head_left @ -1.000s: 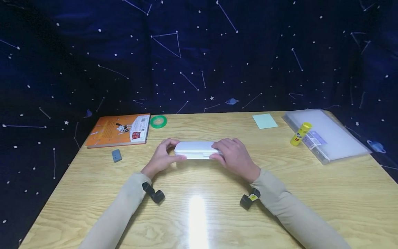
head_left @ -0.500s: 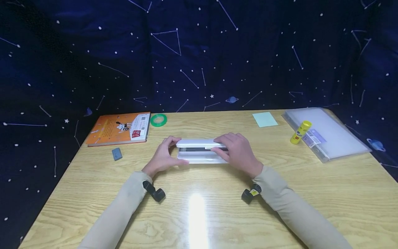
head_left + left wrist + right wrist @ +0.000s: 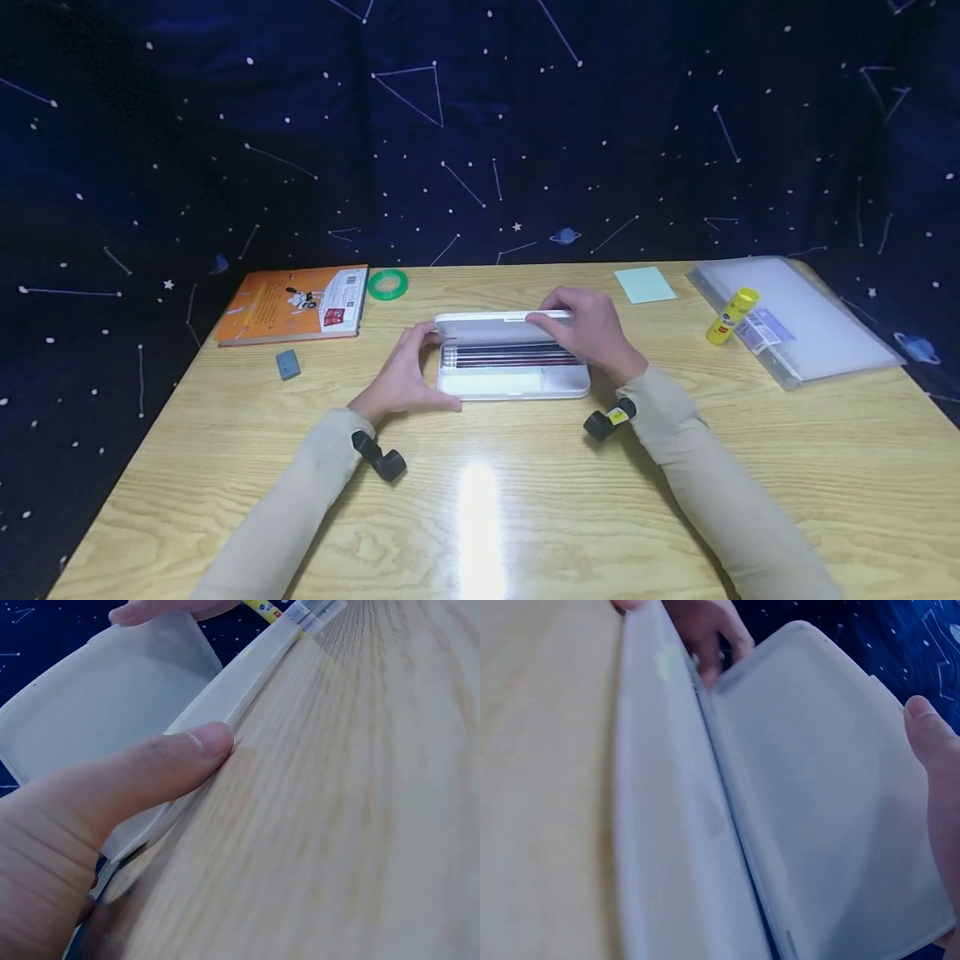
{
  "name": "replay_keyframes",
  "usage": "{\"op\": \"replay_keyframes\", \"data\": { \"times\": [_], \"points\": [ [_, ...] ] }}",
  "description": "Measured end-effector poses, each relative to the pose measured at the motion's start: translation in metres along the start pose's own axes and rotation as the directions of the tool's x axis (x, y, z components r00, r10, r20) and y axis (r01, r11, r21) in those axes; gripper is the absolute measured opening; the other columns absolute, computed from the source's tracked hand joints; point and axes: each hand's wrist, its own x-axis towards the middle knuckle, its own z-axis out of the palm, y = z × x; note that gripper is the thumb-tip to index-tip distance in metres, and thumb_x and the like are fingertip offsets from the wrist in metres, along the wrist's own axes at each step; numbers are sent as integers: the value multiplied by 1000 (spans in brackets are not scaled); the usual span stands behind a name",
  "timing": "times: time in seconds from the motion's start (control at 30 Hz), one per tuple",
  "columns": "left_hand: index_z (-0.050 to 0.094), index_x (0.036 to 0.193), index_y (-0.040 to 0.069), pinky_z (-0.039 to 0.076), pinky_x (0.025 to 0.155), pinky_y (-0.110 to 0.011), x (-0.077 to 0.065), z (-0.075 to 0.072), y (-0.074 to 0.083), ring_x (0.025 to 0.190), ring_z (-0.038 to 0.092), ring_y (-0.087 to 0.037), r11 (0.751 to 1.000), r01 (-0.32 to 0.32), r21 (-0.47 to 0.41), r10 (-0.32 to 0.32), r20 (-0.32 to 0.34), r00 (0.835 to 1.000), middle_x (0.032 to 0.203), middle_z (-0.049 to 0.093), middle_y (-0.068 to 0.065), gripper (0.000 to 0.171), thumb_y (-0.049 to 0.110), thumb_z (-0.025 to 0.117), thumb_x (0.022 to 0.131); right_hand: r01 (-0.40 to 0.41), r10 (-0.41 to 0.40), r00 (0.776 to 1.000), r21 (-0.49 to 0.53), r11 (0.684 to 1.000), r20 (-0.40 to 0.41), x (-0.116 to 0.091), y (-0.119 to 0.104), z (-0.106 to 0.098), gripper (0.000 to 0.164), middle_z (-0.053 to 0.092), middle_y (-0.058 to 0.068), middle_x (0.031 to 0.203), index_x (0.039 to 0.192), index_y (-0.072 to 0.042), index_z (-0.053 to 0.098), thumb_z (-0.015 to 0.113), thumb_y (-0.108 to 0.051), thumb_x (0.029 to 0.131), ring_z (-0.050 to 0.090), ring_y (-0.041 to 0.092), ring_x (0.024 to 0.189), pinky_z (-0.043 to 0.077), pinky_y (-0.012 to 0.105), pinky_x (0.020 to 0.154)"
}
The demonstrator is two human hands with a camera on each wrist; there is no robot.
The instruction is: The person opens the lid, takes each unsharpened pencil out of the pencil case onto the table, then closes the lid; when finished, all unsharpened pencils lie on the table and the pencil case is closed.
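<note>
A white pencil case (image 3: pixel 491 385) lies on the table in the head view, its lid (image 3: pixel 487 331) raised and tilted back. Several dark pencils (image 3: pixel 517 356) lie side by side along its back half. My left hand (image 3: pixel 405 375) grips the case's left end, thumb along the front edge and fingers behind. In the left wrist view, the left thumb (image 3: pixel 157 772) presses on the front wall. At the lid's right part my right hand (image 3: pixel 596 332) pinches the edge. The right wrist view shows the right thumb (image 3: pixel 928 735) at that edge; the fingers behind it are mostly hidden.
An orange book (image 3: pixel 292 307), green tape roll (image 3: pixel 387 284) and grey-blue eraser (image 3: pixel 288 364) lie on the left. To the right are a pale green paper square (image 3: pixel 645 285), a yellow glue stick (image 3: pixel 732 317) and a clear plastic folder (image 3: pixel 810 325).
The pencil case has gone from closed to open, showing the pencils inside. My right hand has moved up and back with the lid; my left hand has stayed at the left end.
</note>
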Motion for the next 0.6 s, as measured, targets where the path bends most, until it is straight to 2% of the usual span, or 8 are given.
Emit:
{"op": "replay_keyframes", "data": {
  "times": [0.1,0.17,0.27,0.4,0.5,0.6],
  "points": [
    [32,143,8,27,114,-43,1,-3,0,128,42,-23,1000,-10,-27,10,-2,1000,130,56,-7,125,38,97,42,-121,120,991,15,993,65,14,2,0,20,73,5,74,76,-7,71,79,-26,79,65,17,65,47,30,62],
    [28,145,8,25,115,-43,0,-3,0,129,43,-23,998,-19,-56,19,-6,1000,130,57,-7,128,36,98,41,-199,195,973,14,980,126,22,4,0,23,73,5,77,79,-7,72,76,-30,82,62,17,68,45,30,66],
    [24,147,8,22,116,-44,-2,-5,0,129,47,-24,996,-20,-83,18,-25,1000,129,59,-8,133,32,98,39,-297,288,931,6,955,223,36,7,2,30,73,6,85,84,-7,73,70,-37,86,58,19,74,45,32,73],
    [21,148,7,23,116,-42,-3,-5,0,127,50,-25,992,-17,-122,15,-15,1000,130,58,-9,135,28,99,39,-419,400,860,-10,908,316,49,16,5,37,73,8,94,90,-8,74,65,-43,89,56,21,83,43,35,78],
    [19,150,7,22,117,-43,-1,-4,1,131,45,-24,995,-7,-96,7,2,1000,132,58,-8,138,32,98,40,-480,455,817,-20,877,353,54,25,7,41,71,8,93,92,-7,74,63,-46,89,53,22,85,39,33,74],
    [17,153,9,19,117,-46,0,-2,3,134,39,-24,1000,-1,-24,1,14,1000,135,57,-5,141,41,97,41,-511,480,792,-20,859,378,57,31,7,42,67,8,89,91,-6,74,61,-46,91,50,23,85,35,33,70]
  ]
}}
